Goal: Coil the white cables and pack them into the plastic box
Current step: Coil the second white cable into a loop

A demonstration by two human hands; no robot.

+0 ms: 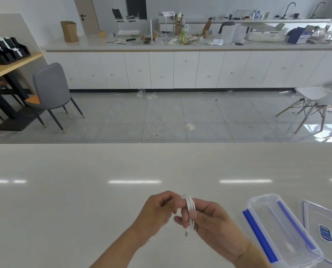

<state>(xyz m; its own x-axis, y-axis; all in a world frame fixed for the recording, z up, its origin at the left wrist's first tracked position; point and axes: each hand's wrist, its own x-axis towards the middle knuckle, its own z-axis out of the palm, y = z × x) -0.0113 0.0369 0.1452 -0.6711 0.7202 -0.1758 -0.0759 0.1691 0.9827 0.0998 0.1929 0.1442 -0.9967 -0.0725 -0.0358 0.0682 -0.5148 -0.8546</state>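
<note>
Worktop: a pale, glossy white counter point(84, 200) fills the lower half of the view, with strip-light reflections across it.
White cable: a thin white charging cable point(190, 208), wound into several tight loops, is held above the counter between the two hands, near the bottom centre of the view.
Cable end: a short tail with a small metallic plug point(186, 233) hangs down from the bundle, just below the fingers.
Right hand: the right hand point(209, 223) is closed around the coil, thumb pressed on the near side of the loops and the fingers curled behind them.
Left hand: the left hand point(159, 211) is curled, fingertips pinched at the left side of the bundle; exactly which strand it grips is hard to make out.
Plastic box: a clear rectangular plastic box with blue clip strips along both long sides point(258, 229) stands open on the counter, just right of the right hand and apart from it. It looks empty.
Lid: a clear flat plastic lid with a blue label point(315, 215) lies on the counter beside the box, at the right edge of the view.
Background: a grey upholstered chair point(49, 88) stands on the tiled floor beyond the counter, in front of a long run of white cabinets point(161, 70) with a cluttered top.
</note>
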